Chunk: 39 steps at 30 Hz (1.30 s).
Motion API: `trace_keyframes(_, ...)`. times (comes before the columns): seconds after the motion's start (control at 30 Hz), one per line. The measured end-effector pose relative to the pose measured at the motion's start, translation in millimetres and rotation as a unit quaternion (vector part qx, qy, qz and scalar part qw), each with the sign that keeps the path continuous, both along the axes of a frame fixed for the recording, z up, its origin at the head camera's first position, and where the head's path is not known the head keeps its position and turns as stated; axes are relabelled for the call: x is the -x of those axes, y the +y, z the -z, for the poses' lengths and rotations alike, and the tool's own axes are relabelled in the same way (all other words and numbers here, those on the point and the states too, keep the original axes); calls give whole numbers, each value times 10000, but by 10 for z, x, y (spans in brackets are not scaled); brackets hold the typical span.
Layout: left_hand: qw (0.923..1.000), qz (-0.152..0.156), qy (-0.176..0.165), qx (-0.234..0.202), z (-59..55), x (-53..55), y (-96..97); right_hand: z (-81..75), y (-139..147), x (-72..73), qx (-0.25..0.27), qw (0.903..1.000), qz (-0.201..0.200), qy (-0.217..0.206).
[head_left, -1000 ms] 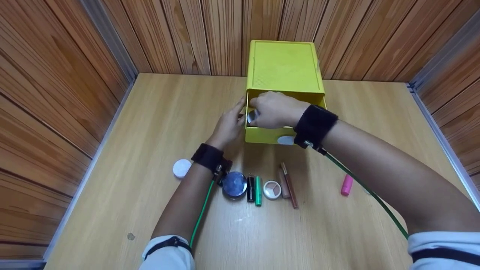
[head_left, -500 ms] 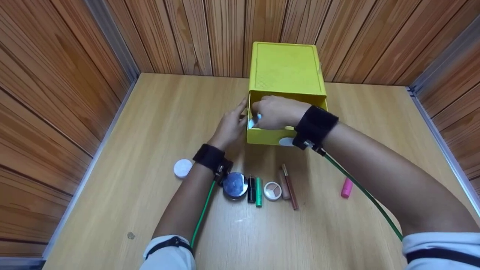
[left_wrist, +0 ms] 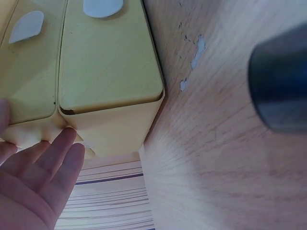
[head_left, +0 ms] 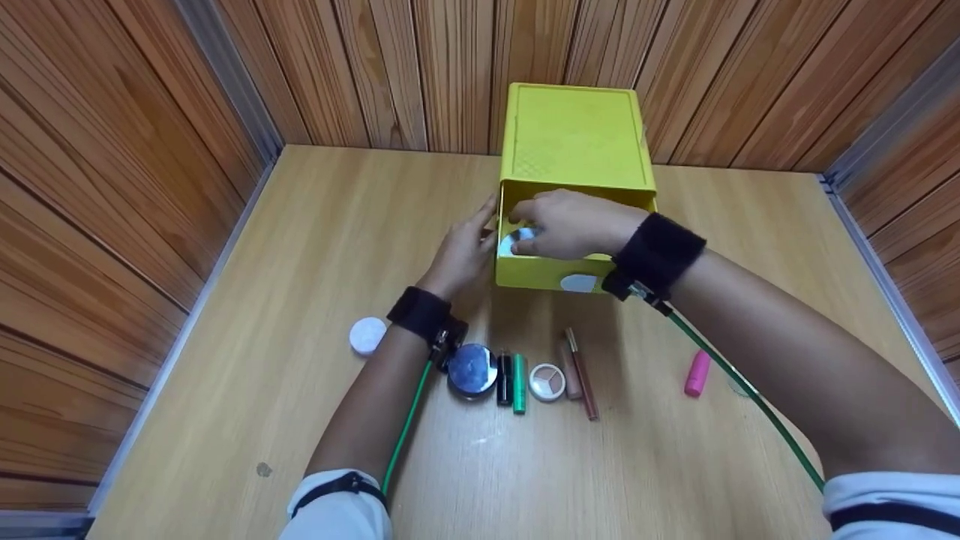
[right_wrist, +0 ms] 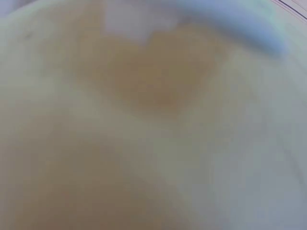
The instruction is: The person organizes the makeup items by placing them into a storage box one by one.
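Observation:
A yellow drawer unit (head_left: 577, 135) stands at the back of the table, its upper drawer (head_left: 536, 273) pulled out. My left hand (head_left: 461, 255) rests on the unit's left side with straight fingers; the left wrist view shows its fingertips against the yellow wall below two drawer fronts with white tabs. Over the open drawer is my right hand (head_left: 574, 225), its fingers spread. A round, pale blue, shiny thing (head_left: 512, 244) lies at the drawer's left front corner, under the thumb and fingers. The right wrist view is blurred, with a pale blue edge at its top.
Before the unit lie a blue-topped round compact (head_left: 472, 370), a black tube (head_left: 504, 380), a green tube (head_left: 519, 384), a round three-pan palette (head_left: 547, 382), a nude tube (head_left: 571, 379) and a brown pencil (head_left: 587, 386). A white round lid (head_left: 367, 335) is left, a pink tube (head_left: 697, 373) right.
My right hand's fingers have spread and the hand has shifted slightly right, so more of the pale blue round thing shows in the drawer. The left hand stays on the unit's side.

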<state>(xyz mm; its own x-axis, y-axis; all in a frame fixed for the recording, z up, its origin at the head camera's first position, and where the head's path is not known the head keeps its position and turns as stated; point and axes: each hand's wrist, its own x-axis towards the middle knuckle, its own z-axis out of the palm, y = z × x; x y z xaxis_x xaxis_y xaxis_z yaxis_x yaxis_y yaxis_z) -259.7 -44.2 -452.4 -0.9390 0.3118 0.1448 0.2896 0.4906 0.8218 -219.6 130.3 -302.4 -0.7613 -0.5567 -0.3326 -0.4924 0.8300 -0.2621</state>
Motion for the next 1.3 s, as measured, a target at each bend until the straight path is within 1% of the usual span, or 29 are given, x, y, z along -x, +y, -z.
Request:
trace_keyframes(0.1,9999,15,100,21,6,-5,9,-40,129,-68,293,9993,-48,218)
trace_keyframes(0.2,9999,49,149,39,13,-21,16,-80,322,-169,798,9949,-74,614)
trace_keyframes(0.23,9999,54,147,55,16,-27,18,-88,398,-206,1034,9912,-108,821)
trace_keyframes(0.27,9999,63,135,55,16,-34,19,-92,478,-245,1309,9852,-177,1095)
trace_keyframes(0.3,9999,71,129,55,18,-39,19,-92,559,-283,1599,9770,-247,1387)
trace_keyframes(0.33,9999,70,130,70,21,-39,21,-86,642,-315,1901,9664,-310,1704)
trace_keyframes(0.37,9999,71,127,85,21,-38,23,-74,725,-343,2181,9533,-376,2053)
trace_keyframes(0.43,9998,71,143,83,20,-35,23,-40,879,-395,2694,9231,-385,2716)
trace_keyframes(0.47,9998,72,159,55,17,-35,22,-17,949,-418,2935,9073,-292,2995)
trace_keyframes(0.53,9998,41,173,55,11,-35,17,41,1074,-462,3456,8763,7,3357)
trace_keyframes(0.57,9998,43,181,35,7,-35,16,74,1123,-489,3756,8590,231,3472)
trace_keyframes(0.67,9998,31,182,71,4,-35,11,192,1220,-588,4612,8022,1017,3652)
trace_keyframes(0.73,9998,43,163,89,10,-35,9,285,1248,-646,4995,7668,1461,3756)
trace_keyframes(0.77,9999,51,140,84,17,-37,8,338,1255,-667,5128,7507,1680,3811)
trace_keyframes(0.8,9999,47,125,88,22,-41,5,397,1266,-682,5185,7399,1871,3857)
trace_keyframes(0.87,9999,42,106,58,30,-47,-9,527,1279,-684,5232,7246,2182,3920)
trace_keyframes(0.93,9999,18,115,31,34,-55,-23,686,1297,-648,5351,7112,2446,3847)
trace_keyframes(0.97,9999,22,129,57,35,-58,-31,781,1314,-616,5411,7075,2588,3737)
trace_keyframes(1.03,9998,33,180,109,36,-62,-43,957,1327,-559,5518,7031,2808,3496)
trace_keyframes(1.07,9997,35,185,134,35,-66,-47,1036,1327,-534,5544,7028,2895,3391)
trace_keyframes(1.13,9996,63,205,158,37,-71,-53,1178,1315,-497,5565,7045,3038,3190)
trace_keyframes(1.23,9996,74,207,149,46,-78,-63,1316,1259,-498,5449,7177,3179,2948)
trace_keyframes(1.3,9997,76,195,89,55,-84,-71,1406,1227,-507,5355,7285,3296,2719)
